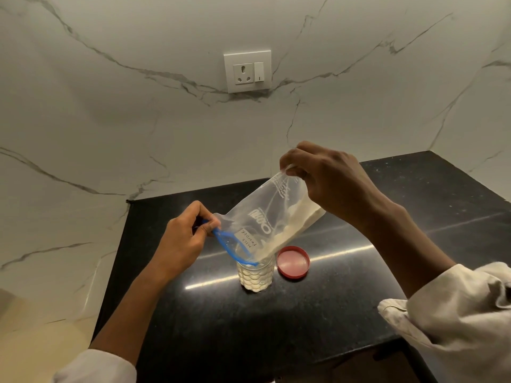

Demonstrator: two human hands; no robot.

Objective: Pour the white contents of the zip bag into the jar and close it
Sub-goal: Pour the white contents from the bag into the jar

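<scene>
my left hand (182,236) pinches the zip bag (265,222) mouth over the jar (255,275); my right hand (329,183) grips its raised bottom corner.

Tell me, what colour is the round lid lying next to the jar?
The round plastic lid is red with a paler pinkish inside, seen in the head view.

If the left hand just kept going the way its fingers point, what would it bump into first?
The left hand pinches the blue zip edge of the bag and points right. Going on, it would probably press into the bag itself first, just above the jar. The lid lies farther right, though depth is hard to judge.
</scene>
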